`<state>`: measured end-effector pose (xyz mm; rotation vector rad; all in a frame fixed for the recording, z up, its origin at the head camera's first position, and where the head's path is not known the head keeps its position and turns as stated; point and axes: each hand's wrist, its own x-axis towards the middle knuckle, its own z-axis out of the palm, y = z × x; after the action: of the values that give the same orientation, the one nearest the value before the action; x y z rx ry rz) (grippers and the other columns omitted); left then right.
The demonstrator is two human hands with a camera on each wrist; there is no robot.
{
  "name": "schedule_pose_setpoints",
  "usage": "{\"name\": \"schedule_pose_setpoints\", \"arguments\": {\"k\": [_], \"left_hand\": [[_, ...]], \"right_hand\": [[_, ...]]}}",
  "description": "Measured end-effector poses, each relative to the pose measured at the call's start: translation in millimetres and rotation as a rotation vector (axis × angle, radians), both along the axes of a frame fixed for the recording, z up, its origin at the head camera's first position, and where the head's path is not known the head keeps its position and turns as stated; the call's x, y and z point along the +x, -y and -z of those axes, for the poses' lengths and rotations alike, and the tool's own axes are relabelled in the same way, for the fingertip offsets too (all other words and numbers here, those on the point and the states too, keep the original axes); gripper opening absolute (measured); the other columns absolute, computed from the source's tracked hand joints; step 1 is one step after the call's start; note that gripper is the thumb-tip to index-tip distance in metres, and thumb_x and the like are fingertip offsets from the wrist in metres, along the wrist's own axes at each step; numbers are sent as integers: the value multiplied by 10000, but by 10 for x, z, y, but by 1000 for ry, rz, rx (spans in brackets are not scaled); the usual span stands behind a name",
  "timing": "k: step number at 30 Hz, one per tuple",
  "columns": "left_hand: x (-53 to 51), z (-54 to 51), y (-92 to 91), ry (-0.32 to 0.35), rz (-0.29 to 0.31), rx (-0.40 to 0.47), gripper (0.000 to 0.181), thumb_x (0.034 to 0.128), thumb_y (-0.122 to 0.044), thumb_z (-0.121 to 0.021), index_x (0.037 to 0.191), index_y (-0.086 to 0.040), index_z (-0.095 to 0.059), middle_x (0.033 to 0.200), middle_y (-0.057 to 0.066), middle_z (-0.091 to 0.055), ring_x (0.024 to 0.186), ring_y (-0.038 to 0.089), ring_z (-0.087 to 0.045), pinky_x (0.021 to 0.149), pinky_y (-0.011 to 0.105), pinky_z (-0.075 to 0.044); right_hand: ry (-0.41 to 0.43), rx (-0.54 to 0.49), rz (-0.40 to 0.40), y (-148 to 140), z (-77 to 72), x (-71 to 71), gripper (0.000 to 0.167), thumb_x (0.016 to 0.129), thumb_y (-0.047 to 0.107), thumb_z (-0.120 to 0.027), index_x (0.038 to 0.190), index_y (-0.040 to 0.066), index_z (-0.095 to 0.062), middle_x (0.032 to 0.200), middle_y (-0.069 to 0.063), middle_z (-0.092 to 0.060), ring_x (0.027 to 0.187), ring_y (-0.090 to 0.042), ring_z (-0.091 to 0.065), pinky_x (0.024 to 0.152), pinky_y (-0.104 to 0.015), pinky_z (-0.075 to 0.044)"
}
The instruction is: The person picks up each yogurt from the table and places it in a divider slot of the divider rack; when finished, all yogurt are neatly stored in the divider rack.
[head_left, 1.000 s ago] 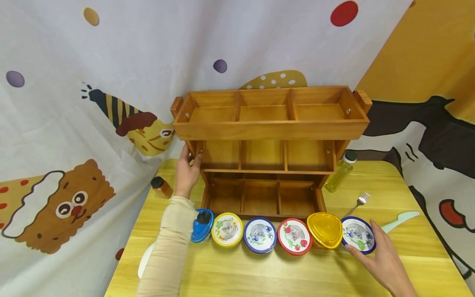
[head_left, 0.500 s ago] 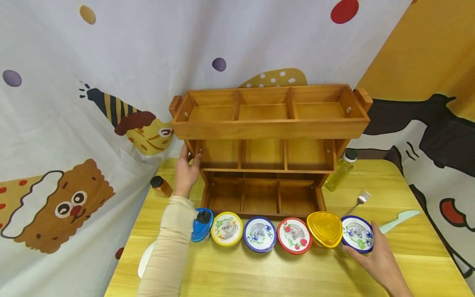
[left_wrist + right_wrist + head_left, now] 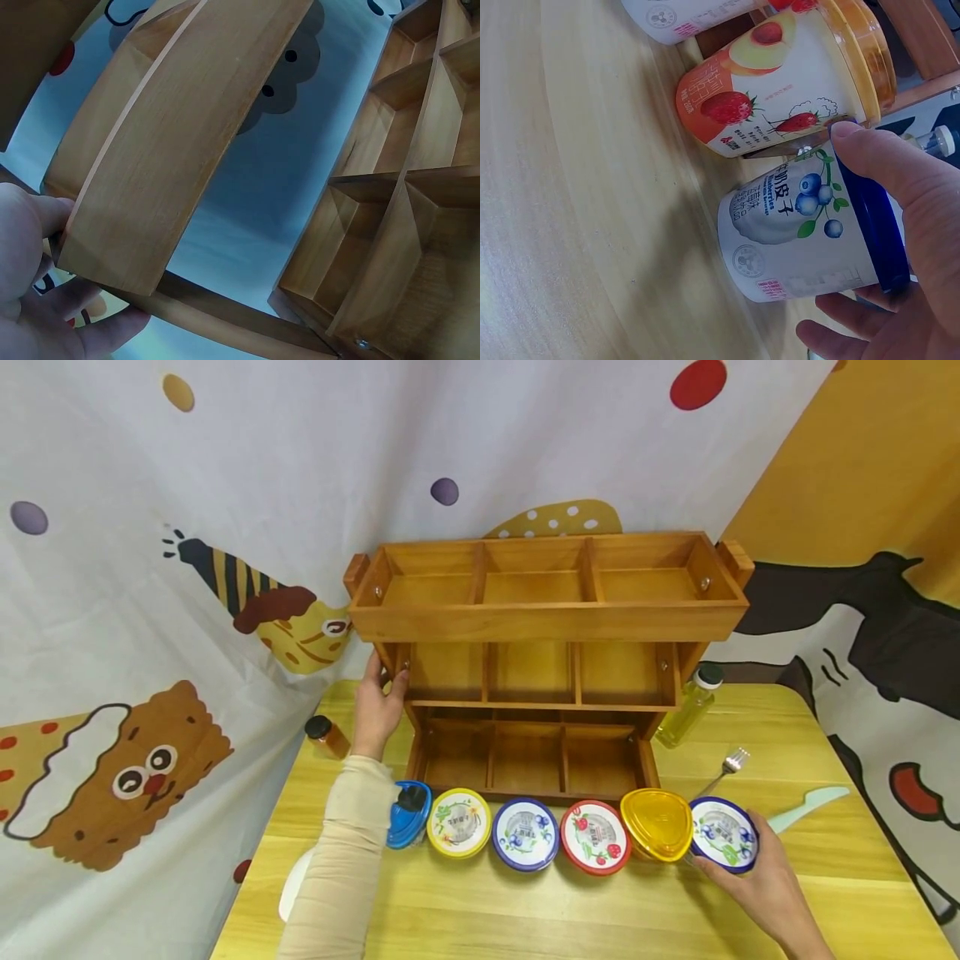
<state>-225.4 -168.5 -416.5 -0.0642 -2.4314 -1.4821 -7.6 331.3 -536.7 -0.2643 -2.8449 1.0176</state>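
A wooden tiered box (image 3: pixel 547 625) with divided trays stands unfolded at the back of the table. My left hand (image 3: pixel 378 710) grips the left end of its middle tray, thumb at the near edge and fingers around the outside, as the left wrist view shows of the tray (image 3: pixel 165 157). My right hand (image 3: pixel 768 885) holds a blueberry yogurt cup (image 3: pixel 802 225) with a blue lid (image 3: pixel 723 835) at the row's right end. In the right wrist view, the thumb presses the lid's rim and fingers curl at the far side. The cup appears upright on the table.
Left of that cup stand a yellow-orange-lidded cup (image 3: pixel 656 824), a red-lidded cup (image 3: pixel 596 837), another blue-lidded cup (image 3: pixel 526 836), a yellow-lidded cup (image 3: pixel 459 823) and a blue-topped container (image 3: pixel 407 818). Around are a fork (image 3: pixel 723 770), pale green knife (image 3: pixel 810 806), oil bottle (image 3: pixel 686 706) and small jar (image 3: pixel 327 737).
My right hand has shifted slightly left and its fingers sit closer around the blue-lidded cup. The left hand keeps its place on the wooden box.
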Motion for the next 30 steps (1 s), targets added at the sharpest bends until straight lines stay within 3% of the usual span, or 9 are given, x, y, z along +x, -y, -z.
{"name": "schedule_pose_setpoints", "arguments": {"k": [2, 5, 12, 17, 25, 30], "left_hand": [[1, 0, -1, 2, 4, 4, 502, 1011, -136, -548, 1490, -146, -399, 1445, 198, -507, 1288, 395, -536, 999, 516, -499], [3, -2, -5, 2, 7, 3, 513, 1010, -138, -552, 1497, -155, -393, 1449, 188, -506, 1287, 392, -538, 999, 512, -501], [5, 0, -2, 4, 14, 6, 512, 1014, -140, -544, 1501, -149, -385, 1467, 180, -488, 1293, 392, -531, 1003, 517, -496], [2, 7, 6, -4, 15, 5, 513, 1013, -139, -547, 1500, -149, -385, 1472, 173, -485, 1291, 388, -534, 999, 513, -500], [4, 0, 5, -6, 14, 6, 514, 1012, -137, -550, 1499, -141, -388, 1460, 176, -494, 1288, 384, -537, 1008, 504, -494], [3, 3, 9, -4, 14, 4, 510, 1012, -138, -549, 1497, -145, -391, 1468, 165, -491, 1291, 380, -537, 1011, 501, -494]], "right_hand": [[-1, 2, 8, -1, 3, 7, 1094, 717, 302, -892, 1457, -148, -224, 1282, -375, -425, 1086, -485, -487, 831, -414, -414], [-7, -2, 13, -6, 0, 20, 1084, 712, 295, -896, 1450, -149, -237, 1280, -371, -432, 1083, -481, -490, 826, -357, -392], [-25, -2, 29, -26, -92, 43, 1090, 709, 255, -895, 1455, -156, -215, 1298, -399, -401, 1104, -521, -457, 862, -625, -392], [-26, 14, 34, -74, -163, 49, 1107, 711, 249, -892, 1461, -168, -192, 1301, -424, -381, 1108, -542, -433, 870, -665, -385], [87, 43, 94, -210, -333, -11, 1183, 780, 341, -842, 1505, -149, -47, 1360, -474, -281, 1164, -594, -358, 900, -745, -359], [65, 29, 107, -262, -501, -91, 1168, 792, 327, -836, 1520, -121, -39, 1379, -470, -272, 1165, -594, -354, 927, -755, -344]]}}
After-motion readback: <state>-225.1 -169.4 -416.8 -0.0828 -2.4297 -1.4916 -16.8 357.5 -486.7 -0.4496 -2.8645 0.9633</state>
